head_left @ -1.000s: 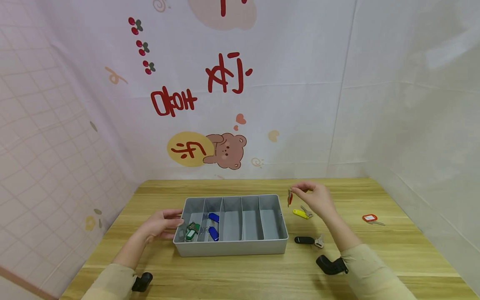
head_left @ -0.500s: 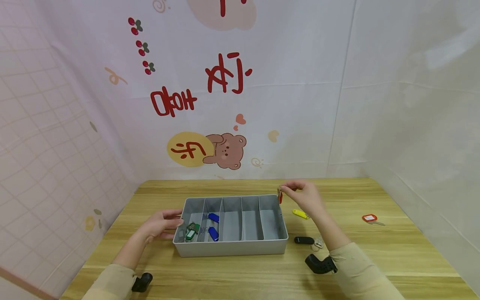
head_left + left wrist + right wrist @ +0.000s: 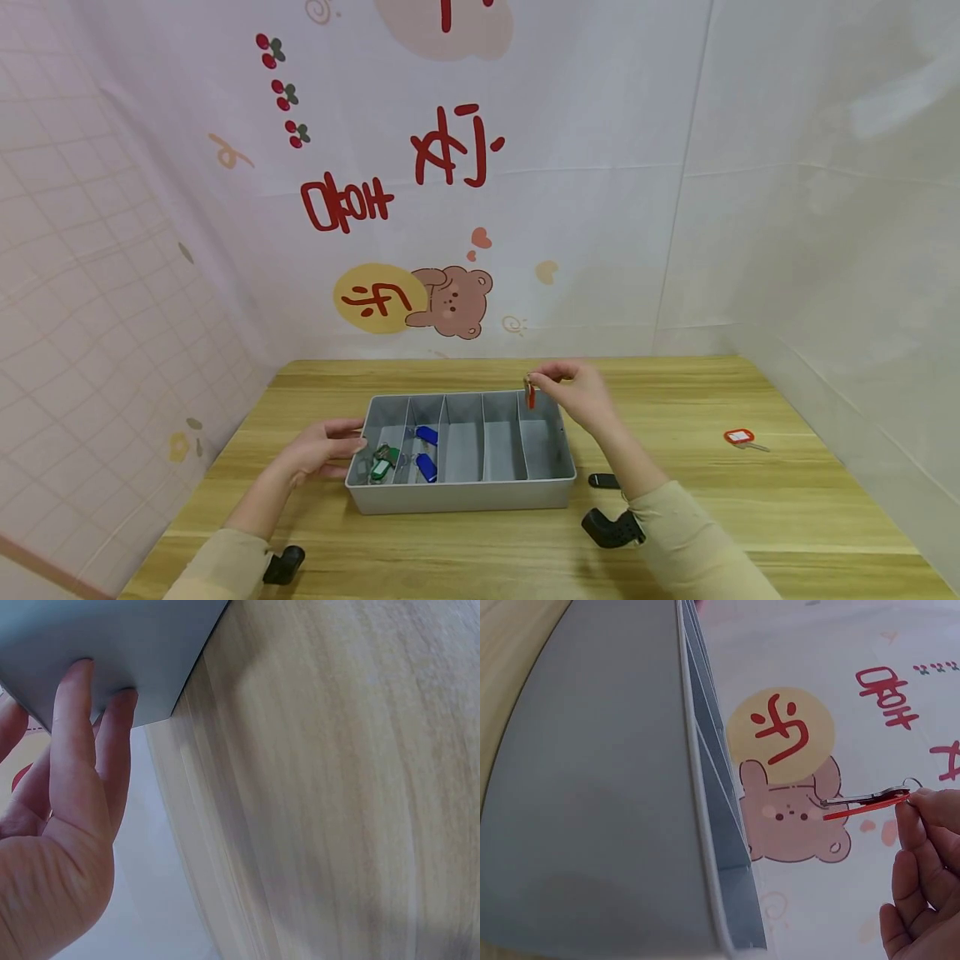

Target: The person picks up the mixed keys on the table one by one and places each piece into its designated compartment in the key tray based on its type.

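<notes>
In the head view a grey divided tray [image 3: 457,497] lies on the table. My left hand [image 3: 324,448] grips its left end wall, the thumb over the rim; in the left wrist view two fingertips [image 3: 120,701] press the wall's outer face. My right hand [image 3: 581,396] is above the tray's back right rim. It pinches the ring of a key with a red key tag [image 3: 866,806], which hangs over the right part of the tray. Green key tags [image 3: 381,469] lie in the leftmost compartment, blue key tags [image 3: 427,467] in the one beside it.
A black key tag [image 3: 603,481] lies right of the tray, partly hidden by my right forearm. Farther right on the wooden table [image 3: 810,517] is a key with a red-rimmed tag [image 3: 739,436]. A printed cloth [image 3: 600,208] hangs behind the table.
My right hand has moved left with the red-tagged key, from beside the tray to over it. My forearm now hides the yellow tag. My left hand and the tray have stayed put.
</notes>
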{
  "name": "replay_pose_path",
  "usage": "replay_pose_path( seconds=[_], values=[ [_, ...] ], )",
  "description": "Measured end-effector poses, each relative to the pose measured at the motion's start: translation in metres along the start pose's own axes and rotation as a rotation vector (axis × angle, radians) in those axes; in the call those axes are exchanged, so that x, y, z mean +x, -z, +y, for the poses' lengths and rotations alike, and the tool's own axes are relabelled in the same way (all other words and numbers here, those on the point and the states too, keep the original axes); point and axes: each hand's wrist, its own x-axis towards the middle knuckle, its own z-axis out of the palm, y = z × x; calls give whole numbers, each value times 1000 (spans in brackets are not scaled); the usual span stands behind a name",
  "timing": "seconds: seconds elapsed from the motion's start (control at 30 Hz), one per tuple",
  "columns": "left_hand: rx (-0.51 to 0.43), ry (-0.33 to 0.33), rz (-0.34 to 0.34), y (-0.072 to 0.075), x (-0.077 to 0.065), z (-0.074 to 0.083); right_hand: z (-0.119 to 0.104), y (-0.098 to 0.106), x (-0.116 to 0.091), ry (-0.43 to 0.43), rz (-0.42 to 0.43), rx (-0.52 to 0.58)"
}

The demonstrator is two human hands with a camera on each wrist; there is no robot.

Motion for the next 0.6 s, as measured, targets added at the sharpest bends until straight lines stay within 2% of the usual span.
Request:
replay_pose_path(
  seconds=[0.37, 0.6],
  values=[
    [-9, -8, -16, 1, 1, -1, -17, -28, 6, 63, -65, 38],
    [0, -7, -12, 0, 0, 0, -26, -42, 10, 103, -109, 26]
  ],
)
